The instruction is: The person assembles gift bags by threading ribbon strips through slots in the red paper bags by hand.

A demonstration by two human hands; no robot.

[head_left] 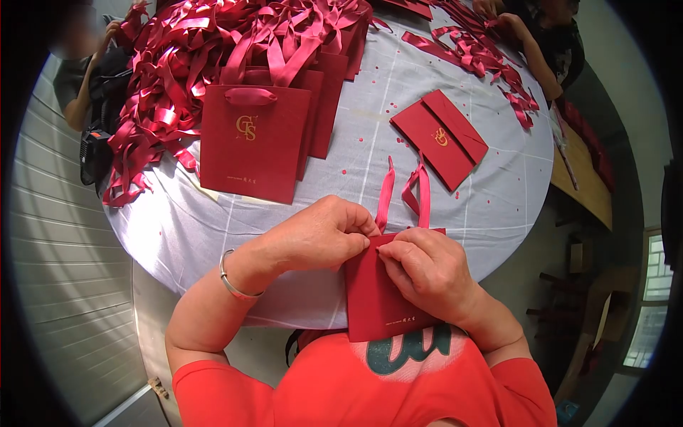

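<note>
One red paper bag (366, 299) is at the near edge of the surface (284, 306), its lower part in front of the red shirt (306, 384). The left hand (313, 235) has its fingers clenched at the bag's upper left corner; the right hand (430, 274) has its fingers pinched together over the front, their exact grip too small to tell. Pink ribbon (425, 203) extends past the top edge. Beyond lie a folded bag (441, 139), overlapping bags (252, 153) and heaped ribbons (171, 71)

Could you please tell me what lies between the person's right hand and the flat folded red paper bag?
Pale cloth tablecloth with small red scraps, and a looped red satin ribbon, in the head view.
</note>
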